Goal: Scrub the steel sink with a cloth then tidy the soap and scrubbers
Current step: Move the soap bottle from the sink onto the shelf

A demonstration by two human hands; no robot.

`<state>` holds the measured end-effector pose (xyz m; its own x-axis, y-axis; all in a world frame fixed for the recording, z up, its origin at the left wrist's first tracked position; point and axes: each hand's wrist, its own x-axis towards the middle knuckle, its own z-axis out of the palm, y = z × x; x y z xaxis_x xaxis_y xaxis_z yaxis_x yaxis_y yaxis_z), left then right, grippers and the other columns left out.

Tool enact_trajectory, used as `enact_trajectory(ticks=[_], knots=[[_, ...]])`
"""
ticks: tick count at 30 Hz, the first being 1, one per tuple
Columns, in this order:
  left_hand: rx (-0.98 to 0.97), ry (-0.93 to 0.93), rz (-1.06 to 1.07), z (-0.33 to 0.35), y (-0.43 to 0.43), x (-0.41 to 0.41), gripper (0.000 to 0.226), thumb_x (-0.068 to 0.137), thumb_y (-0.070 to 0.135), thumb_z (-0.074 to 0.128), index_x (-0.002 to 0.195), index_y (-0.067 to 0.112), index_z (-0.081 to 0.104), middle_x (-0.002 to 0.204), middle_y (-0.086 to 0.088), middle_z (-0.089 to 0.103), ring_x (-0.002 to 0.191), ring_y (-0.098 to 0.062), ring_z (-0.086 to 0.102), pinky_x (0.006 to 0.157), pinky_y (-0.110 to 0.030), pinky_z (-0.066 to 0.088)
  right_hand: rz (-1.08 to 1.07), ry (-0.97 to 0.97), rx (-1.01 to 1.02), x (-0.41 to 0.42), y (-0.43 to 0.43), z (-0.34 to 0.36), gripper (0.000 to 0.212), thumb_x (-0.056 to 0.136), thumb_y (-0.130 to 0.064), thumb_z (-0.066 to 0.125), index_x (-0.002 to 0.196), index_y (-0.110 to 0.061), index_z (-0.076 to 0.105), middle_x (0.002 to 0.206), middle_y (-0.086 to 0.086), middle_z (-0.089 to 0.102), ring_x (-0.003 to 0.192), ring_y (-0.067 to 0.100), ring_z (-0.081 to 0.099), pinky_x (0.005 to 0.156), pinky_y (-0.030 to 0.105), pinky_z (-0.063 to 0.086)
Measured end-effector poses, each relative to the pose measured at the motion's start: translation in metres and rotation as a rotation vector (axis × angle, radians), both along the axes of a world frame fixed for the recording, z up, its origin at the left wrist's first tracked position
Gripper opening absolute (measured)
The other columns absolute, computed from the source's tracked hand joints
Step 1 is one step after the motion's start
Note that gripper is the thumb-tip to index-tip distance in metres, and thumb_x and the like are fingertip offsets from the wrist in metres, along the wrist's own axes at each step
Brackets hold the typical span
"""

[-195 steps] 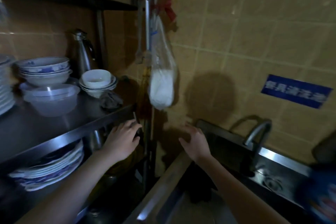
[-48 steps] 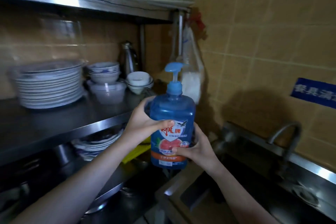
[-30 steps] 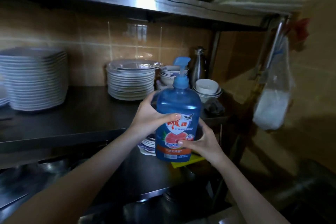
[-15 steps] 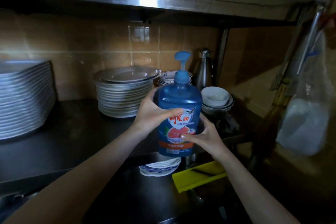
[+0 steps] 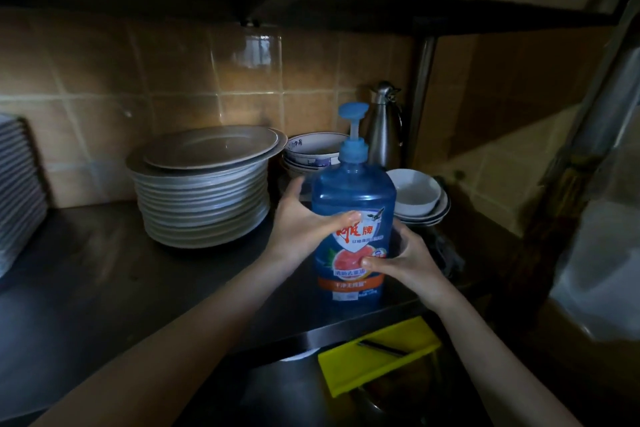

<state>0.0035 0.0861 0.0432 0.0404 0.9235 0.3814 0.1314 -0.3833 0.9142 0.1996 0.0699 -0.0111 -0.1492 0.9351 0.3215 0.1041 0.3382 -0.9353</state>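
Steel shelf, centre frame: left hand and right hand each keep a closed grip on blue pump soap bottle, upright for steady placing beside stacked plates.

Counts: 1 blue pump soap bottle, centre; 2 hands on it, left hand at 9 o'clock, right hand at 3. 2 plate stacks, approx. 10+ plates ea., exact no. unclear. 2 bowl stacks at 12–2 o'clock. 1 steel jug. 1 yellow tray at 6.
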Motion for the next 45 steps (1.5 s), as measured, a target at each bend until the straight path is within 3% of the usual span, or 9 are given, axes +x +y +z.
enact_trajectory(ticks=[8, 15, 18, 22, 25, 29, 33, 39, 45], knots=[[0.007, 0.07, 0.0, -0.001, 0.007, 0.001, 0.083, 0.045, 0.048, 0.085, 0.116, 0.031, 0.045, 0.101, 0.017, 0.061, 0.089, 0.016, 0.057, 0.063, -0.005, 0.048, 0.032, -0.073, -0.067, 0.005, 0.008, 0.0, 0.083, 0.057, -0.042, 0.087, 0.131, -0.032, 0.049, 0.125, -0.005, 0.063, 0.116, 0.014, 0.06, 0.091, 0.031, 0.053], [-0.057, 0.096, -0.093, 0.006, 0.004, -0.002, 0.077, 0.058, 0.034, 0.086, 0.118, 0.03, 0.038, 0.099, 0.021, 0.054, 0.079, 0.027, 0.051, 0.056, 0.002, 0.04, -0.033, -0.078, -0.078, 0.002, -0.008, 0.004, 0.072, 0.063, -0.029, 0.084, 0.125, -0.039, 0.048, 0.121, -0.012, 0.064, 0.114, 0.005, 0.059, 0.083, 0.015, 0.052], [-0.071, 0.126, -0.105, 0.009, -0.001, -0.006, 0.085, 0.061, 0.035, 0.084, 0.128, 0.032, 0.032, 0.111, 0.021, 0.05, 0.092, 0.015, 0.054, 0.068, -0.005, 0.044, -0.085, -0.093, -0.042, -0.002, -0.018, 0.008, 0.072, 0.066, -0.025, 0.082, 0.126, -0.041, 0.045, 0.122, -0.013, 0.062, 0.113, 0.0, 0.058, 0.09, 0.018, 0.052], [-0.131, 0.136, -0.046, 0.01, -0.009, -0.021, 0.096, 0.066, 0.035, 0.081, 0.142, 0.024, 0.024, 0.135, -0.003, 0.04, 0.111, -0.014, 0.047, 0.089, -0.027, 0.043, -0.218, -0.064, -0.027, 0.001, -0.036, 0.011, 0.082, 0.07, -0.017, 0.081, 0.137, -0.034, 0.039, 0.134, -0.003, 0.052, 0.125, 0.016, 0.048, 0.102, 0.037, 0.043], [-0.158, 0.134, -0.045, 0.005, -0.022, -0.033, 0.086, 0.071, 0.028, 0.079, 0.141, 0.022, 0.028, 0.135, -0.009, 0.044, 0.098, -0.011, 0.052, 0.075, -0.021, 0.041, -0.244, -0.061, -0.022, 0.002, -0.056, 0.013, 0.083, 0.072, -0.014, 0.08, 0.141, -0.029, 0.036, 0.133, -0.001, 0.049, 0.122, 0.016, 0.047, 0.091, 0.024, 0.042], [-0.188, 0.117, -0.042, -0.003, -0.043, -0.045, 0.08, 0.073, 0.022, 0.077, 0.139, 0.019, 0.031, 0.133, -0.013, 0.048, 0.113, -0.025, 0.052, 0.083, -0.028, 0.042, -0.24, -0.078, 0.007, -0.004, -0.084, 0.017, 0.078, 0.075, -0.01, 0.076, 0.141, -0.025, 0.036, 0.126, -0.007, 0.049, 0.116, 0.01, 0.046, 0.09, 0.019, 0.04], [-0.179, 0.104, -0.05, -0.006, -0.069, -0.055, 0.078, 0.073, 0.023, 0.078, 0.137, 0.021, 0.034, 0.126, -0.009, 0.05, 0.108, -0.024, 0.054, 0.074, -0.022, 0.044, -0.242, -0.113, 0.028, -0.012, -0.112, 0.021, 0.076, 0.077, -0.009, 0.075, 0.14, -0.025, 0.036, 0.127, -0.008, 0.048, 0.115, 0.008, 0.045, 0.092, 0.019, 0.039], [-0.146, 0.091, -0.056, 0.002, -0.103, -0.064, 0.073, 0.074, 0.022, 0.077, 0.135, 0.022, 0.037, 0.125, -0.008, 0.052, 0.109, -0.023, 0.055, 0.084, -0.028, 0.044, -0.26, -0.122, 0.056, -0.018, -0.145, 0.026, 0.072, 0.077, -0.01, 0.075, 0.129, -0.04, 0.036, 0.123, -0.009, 0.05, 0.112, 0.007, 0.047, 0.092, 0.021, 0.04], [-0.106, 0.099, -0.064, 0.009, -0.141, -0.066, 0.067, 0.077, 0.022, 0.074, 0.134, 0.022, 0.039, 0.12, -0.005, 0.054, 0.103, -0.014, 0.053, 0.07, -0.015, 0.04, -0.269, -0.13, 0.073, -0.023, -0.173, 0.033, 0.068, 0.078, -0.013, 0.075, 0.124, -0.044, 0.037, 0.114, -0.023, 0.049, 0.103, -0.01, 0.048, 0.089, 0.017, 0.041]])
